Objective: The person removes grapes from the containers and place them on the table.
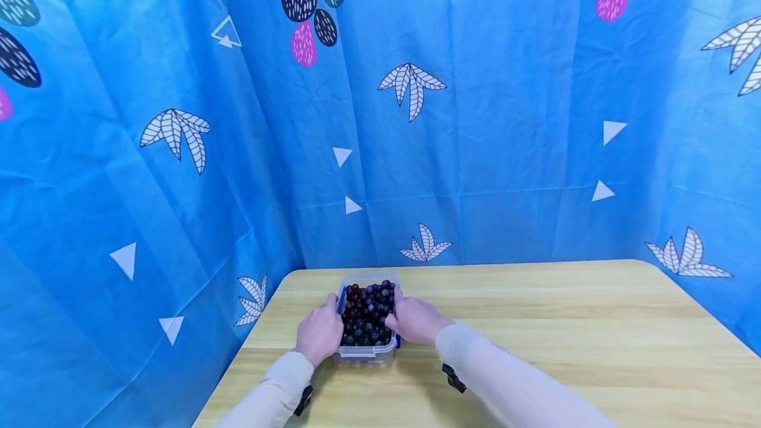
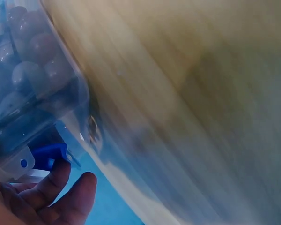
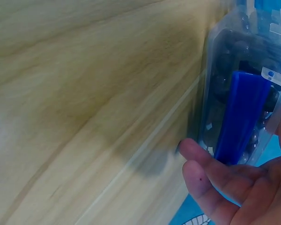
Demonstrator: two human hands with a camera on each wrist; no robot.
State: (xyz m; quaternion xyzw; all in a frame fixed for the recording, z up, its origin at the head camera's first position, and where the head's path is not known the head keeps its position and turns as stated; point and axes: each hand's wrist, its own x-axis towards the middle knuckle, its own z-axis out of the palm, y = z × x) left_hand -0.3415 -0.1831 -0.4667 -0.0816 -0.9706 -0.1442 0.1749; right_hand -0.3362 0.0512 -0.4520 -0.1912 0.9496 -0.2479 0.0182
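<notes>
A clear plastic food container (image 1: 365,353) full of dark purple and reddish grapes (image 1: 367,316) stands at the left part of the table, its top uncovered. My left hand (image 1: 321,332) grips its left side, and my right hand (image 1: 419,320) holds the right side with the thumb over the rim. In the left wrist view, fingers (image 2: 61,180) lie by a blue handle (image 2: 51,152) on the container's side. The right wrist view shows another blue handle (image 3: 243,112) hanging against the wall, with fingertips (image 3: 193,147) near its lower end.
The wooden table (image 1: 565,322) extends far to the right of the container. Behind it and along the left hangs a blue patterned curtain (image 1: 505,150). Dark straps (image 1: 454,378) sit under both wrists.
</notes>
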